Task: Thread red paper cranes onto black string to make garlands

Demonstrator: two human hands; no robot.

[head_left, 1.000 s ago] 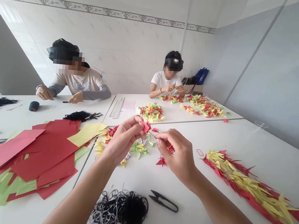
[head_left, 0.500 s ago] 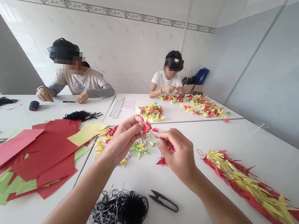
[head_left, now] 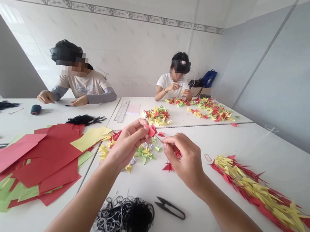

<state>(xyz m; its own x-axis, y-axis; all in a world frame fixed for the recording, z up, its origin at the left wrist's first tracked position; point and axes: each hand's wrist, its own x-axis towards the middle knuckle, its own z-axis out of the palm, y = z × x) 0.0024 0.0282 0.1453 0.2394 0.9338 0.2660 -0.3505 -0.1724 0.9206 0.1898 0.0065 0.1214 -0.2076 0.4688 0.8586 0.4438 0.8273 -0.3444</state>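
While your left hand point(head_left: 130, 142) pinches a small folded red paper point(head_left: 152, 131) in the middle of the frame, a thin stick point(head_left: 159, 138) points up and left toward it from your right hand point(head_left: 185, 154), which grips the stick. I can't tell if paper and stick touch. Your left hand is nearer the paper. Half a second ago, the upper-middle worker point(head_left: 163, 81) had one hand point(head_left: 174, 86) lower; now it's lifted.

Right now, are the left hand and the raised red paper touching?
Touching: the head view shows the left hand pinching the red paper at its thumb.
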